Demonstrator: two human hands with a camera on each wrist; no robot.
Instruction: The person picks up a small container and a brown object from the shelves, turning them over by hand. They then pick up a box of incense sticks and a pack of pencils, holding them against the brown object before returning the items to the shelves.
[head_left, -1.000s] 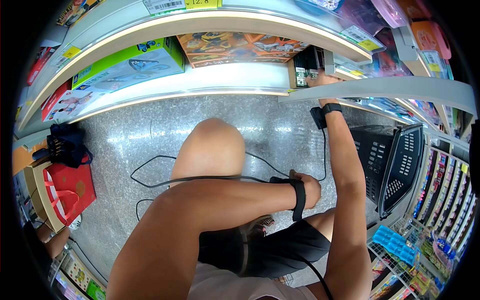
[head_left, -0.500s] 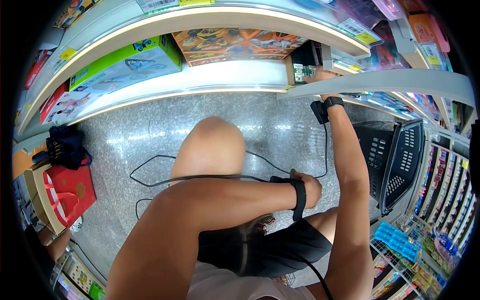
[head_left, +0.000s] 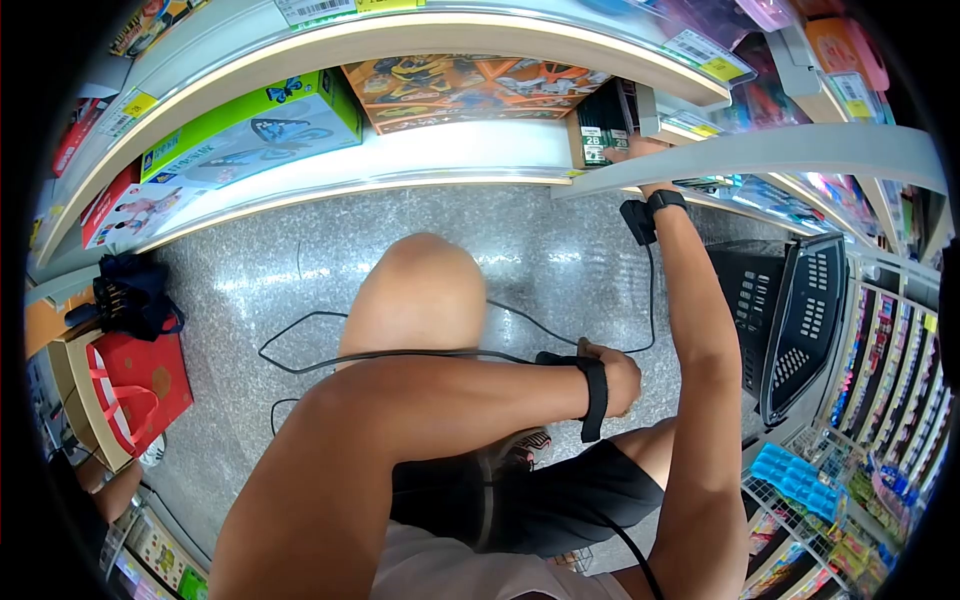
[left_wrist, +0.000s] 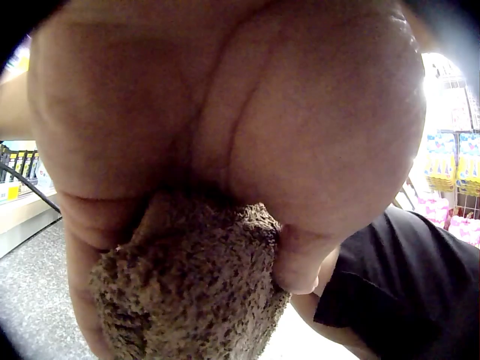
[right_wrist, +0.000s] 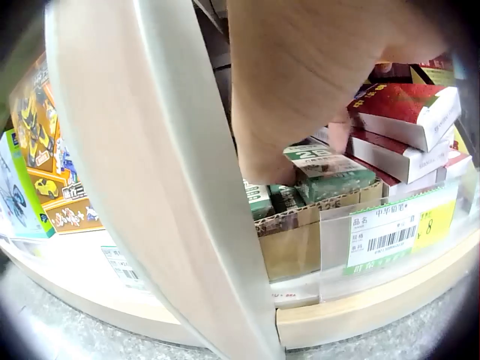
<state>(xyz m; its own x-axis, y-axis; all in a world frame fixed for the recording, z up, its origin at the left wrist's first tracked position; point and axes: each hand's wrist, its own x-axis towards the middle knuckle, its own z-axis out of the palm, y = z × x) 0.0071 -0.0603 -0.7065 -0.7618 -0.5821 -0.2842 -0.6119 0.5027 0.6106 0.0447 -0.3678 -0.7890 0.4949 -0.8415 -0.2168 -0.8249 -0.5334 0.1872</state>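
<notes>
My right hand (head_left: 640,150) reaches into the lower shelf at the upper right. In the right wrist view its thumb and a finger pinch a green box marked 2B (right_wrist: 334,171). More green boxes (right_wrist: 285,196) lie beside it in an open cardboard carton (right_wrist: 289,251). My left hand (head_left: 617,380) is low over the floor by my knee. The left wrist view shows its fingers curled round a brown fuzzy cloth (left_wrist: 195,285), whose lower end runs out of that view.
A grey curved shelf upright (head_left: 780,165) crosses in front of my right wrist. Red-and-white boxes (right_wrist: 405,112) are stacked right of the carton. On the floor stands a black basket (head_left: 770,320). Toy boxes (head_left: 470,90) line the shelf; a cable (head_left: 430,353) trails across my left arm.
My right hand stays at the carton, its wrist and fingers shifting slightly. The view tilts a little. My left hand stays where it was.
</notes>
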